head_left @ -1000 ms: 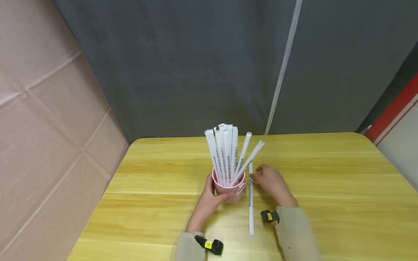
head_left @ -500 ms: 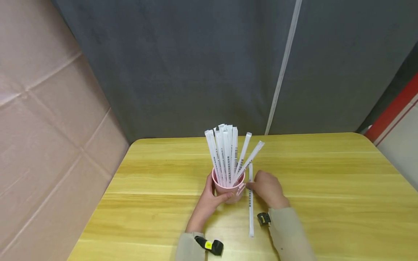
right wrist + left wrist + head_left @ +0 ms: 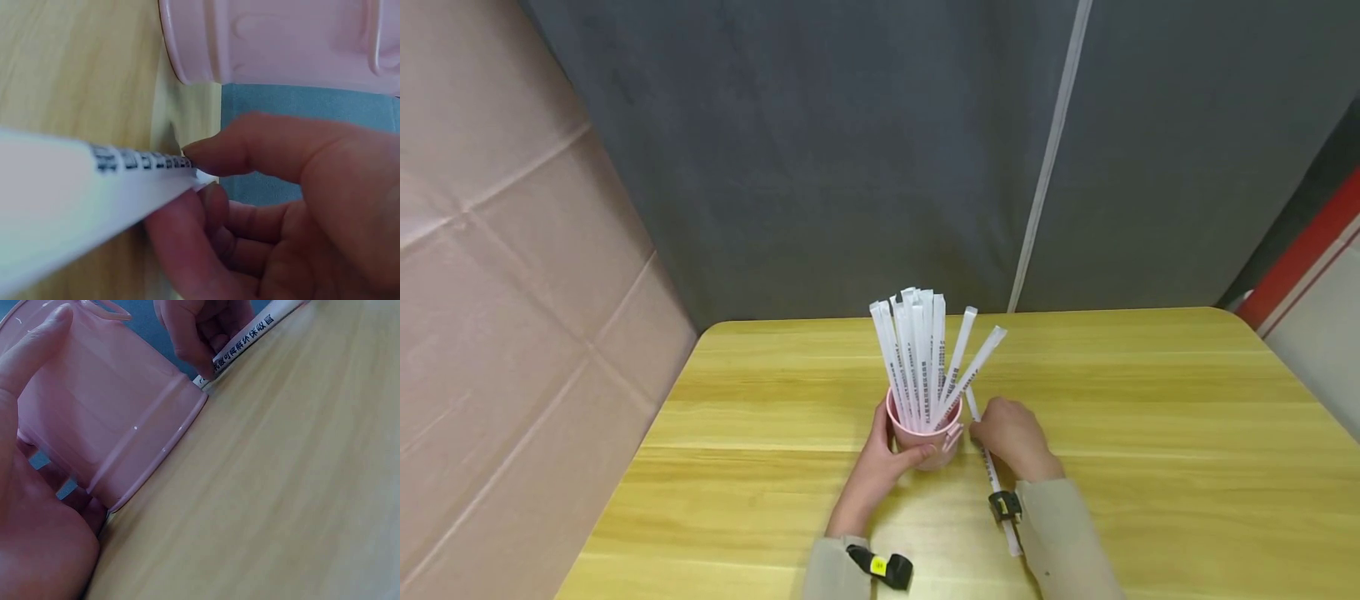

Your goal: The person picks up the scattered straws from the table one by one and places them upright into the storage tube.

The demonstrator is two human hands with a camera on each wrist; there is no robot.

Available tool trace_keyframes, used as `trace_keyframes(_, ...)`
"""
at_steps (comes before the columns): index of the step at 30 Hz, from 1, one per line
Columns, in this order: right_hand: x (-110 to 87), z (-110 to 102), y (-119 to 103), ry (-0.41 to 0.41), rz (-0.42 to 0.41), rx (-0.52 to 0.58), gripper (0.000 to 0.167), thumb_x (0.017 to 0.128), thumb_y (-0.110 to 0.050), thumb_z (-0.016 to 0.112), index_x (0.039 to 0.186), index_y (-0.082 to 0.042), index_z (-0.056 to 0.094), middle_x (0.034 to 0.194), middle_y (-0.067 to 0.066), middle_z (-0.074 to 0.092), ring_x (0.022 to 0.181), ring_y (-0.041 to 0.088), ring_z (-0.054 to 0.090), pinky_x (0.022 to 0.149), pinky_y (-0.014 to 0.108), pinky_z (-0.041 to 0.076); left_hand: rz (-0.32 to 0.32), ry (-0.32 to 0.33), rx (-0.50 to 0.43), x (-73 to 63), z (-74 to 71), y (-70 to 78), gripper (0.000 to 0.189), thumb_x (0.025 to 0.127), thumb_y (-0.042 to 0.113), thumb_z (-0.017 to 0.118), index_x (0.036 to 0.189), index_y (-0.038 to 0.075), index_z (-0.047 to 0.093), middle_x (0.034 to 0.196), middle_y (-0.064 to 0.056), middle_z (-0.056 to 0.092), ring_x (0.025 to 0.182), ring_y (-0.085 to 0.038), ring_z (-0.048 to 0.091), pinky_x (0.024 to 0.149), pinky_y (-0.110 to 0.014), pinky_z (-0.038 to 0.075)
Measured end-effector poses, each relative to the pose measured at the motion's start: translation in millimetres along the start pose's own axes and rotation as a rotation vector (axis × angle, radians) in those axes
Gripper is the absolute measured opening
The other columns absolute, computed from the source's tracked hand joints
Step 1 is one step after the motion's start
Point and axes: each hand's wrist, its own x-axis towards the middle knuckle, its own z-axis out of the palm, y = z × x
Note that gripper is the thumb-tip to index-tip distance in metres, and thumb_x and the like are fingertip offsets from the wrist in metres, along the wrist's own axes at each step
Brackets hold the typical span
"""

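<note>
My left hand [image 3: 887,458] grips a pink cup [image 3: 917,450] from its left side, thumb across the front; in the left wrist view the cup [image 3: 112,406] stands on the table. Several paper-wrapped straws [image 3: 921,358] lean in it, two of them tilted out to the right. Just right of the cup, my right hand [image 3: 1013,435] pinches one more wrapped straw [image 3: 992,473] between thumb and fingers. In the right wrist view that straw [image 3: 94,194] reaches toward the camera, its near end raised; the head view shows it slanting, its lower part passing by the wrist strap.
A yellow wood-grain table [image 3: 737,467] lies under everything. Behind its far edge hangs a dark grey curtain [image 3: 850,167] with a pale strip. A pinkish covering [image 3: 512,333] rises at the left.
My right hand has moved slightly toward me and taken hold of the straw that lay on the table. The straw's near end has swung right. The left hand and cup stay put.
</note>
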Motion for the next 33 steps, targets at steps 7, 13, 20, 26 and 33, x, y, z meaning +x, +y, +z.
trace_keyframes(7, 0.4, 2, -1, 0.008, 0.01, 0.012, 0.024, 0.075, -0.023, 0.061, 0.06, -0.007, 0.051, 0.057, 0.006, 0.05, 0.05, 0.02, 0.046, 0.041, 0.028, 0.038, 0.0, 0.002, -0.008, 0.3, -0.4, -1.7, 0.093, 0.069, 0.022, 0.076, 0.14, 0.034, 0.017, 0.144, 0.007, 0.023, 0.131, -0.016, 0.018, 0.107, -0.045, 0.014)
trace_keyframes(13, 3.8, 3, 4, 0.002, 0.009, 0.076, 0.024, 0.078, -0.024, 0.057, 0.06, -0.008, 0.052, 0.057, 0.006, 0.05, 0.048, 0.02, 0.046, 0.041, 0.028, 0.039, 0.003, 0.0, -0.017, 0.8, -0.8, -5.0, 0.093, 0.069, 0.022, 0.076, 0.14, 0.034, 0.017, 0.143, 0.007, 0.024, 0.131, -0.016, 0.017, 0.107, -0.046, 0.013)
trace_keyframes(20, 5.2, -8, 8, 0.014, 0.008, 0.165, 0.025, 0.084, -0.027, 0.05, 0.073, -0.005, 0.055, 0.056, 0.006, 0.052, 0.045, 0.019, 0.047, 0.04, 0.029, 0.04, -0.001, 0.009, -0.01, 7.5, -2.4, -24.4, 0.093, 0.067, 0.027, 0.077, 0.138, 0.041, 0.018, 0.142, 0.013, 0.024, 0.131, -0.013, 0.017, 0.107, -0.047, 0.013)
trace_keyframes(26, 5.2, -24, 6, 0.102, -0.02, 0.197, 0.024, 0.085, -0.026, 0.048, 0.088, -0.002, 0.053, 0.059, 0.006, 0.054, 0.047, 0.017, 0.048, 0.041, 0.027, 0.04, 0.014, 0.02, 0.017, 10.8, -2.4, -31.7, 0.094, 0.066, 0.031, 0.077, 0.138, 0.042, 0.016, 0.142, 0.014, 0.024, 0.131, -0.013, 0.018, 0.106, -0.046, 0.015)
trace_keyframes(33, -5.5, -47, 0, 0.337, -0.081, 0.421, 0.025, 0.088, -0.026, 0.048, 0.102, -0.005, 0.05, 0.069, 0.008, 0.062, 0.051, 0.019, 0.055, 0.047, 0.027, 0.047, 0.015, 0.0, -0.015, 8.1, -2.3, -22.5, 0.092, 0.068, 0.023, 0.076, 0.138, 0.039, 0.018, 0.142, 0.011, 0.025, 0.131, -0.015, 0.017, 0.107, -0.048, 0.012)
